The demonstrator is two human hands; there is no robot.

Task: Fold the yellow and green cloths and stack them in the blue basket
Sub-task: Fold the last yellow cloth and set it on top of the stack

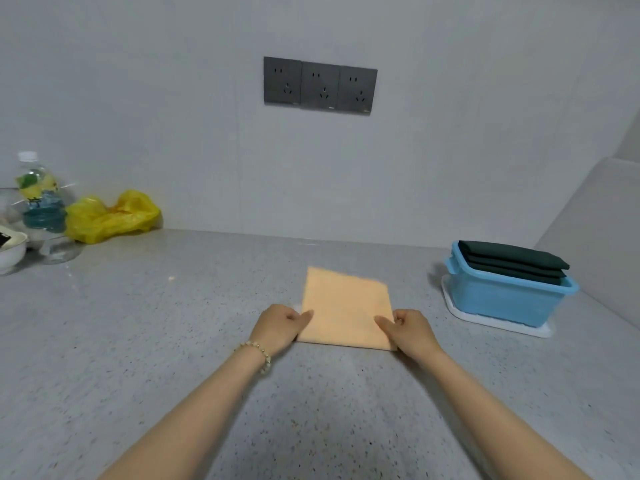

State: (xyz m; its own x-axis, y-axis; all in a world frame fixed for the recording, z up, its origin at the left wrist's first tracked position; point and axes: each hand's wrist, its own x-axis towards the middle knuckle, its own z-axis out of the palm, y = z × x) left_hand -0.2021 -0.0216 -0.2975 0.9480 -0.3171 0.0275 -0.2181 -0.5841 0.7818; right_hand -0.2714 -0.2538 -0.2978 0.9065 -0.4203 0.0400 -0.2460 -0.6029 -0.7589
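Note:
A folded yellow cloth [345, 303] lies flat on the grey speckled counter in front of me. My left hand [280, 327] pinches its near left corner, thumb on top. My right hand [408, 329] pinches the near right corner the same way. To the right stands the blue basket [502, 299] on a white tray [460, 315]. Several folded dark green cloths [512, 261] are stacked in the basket and rise above its rim.
At the far left stand a water bottle [40, 202], a crumpled yellow plastic bag [110, 216], a clear glass vessel [59, 249] and a white bowl [10, 251]. Three dark wall sockets [320, 85] are on the wall behind. A wall ledge [595, 244] rises right of the basket.

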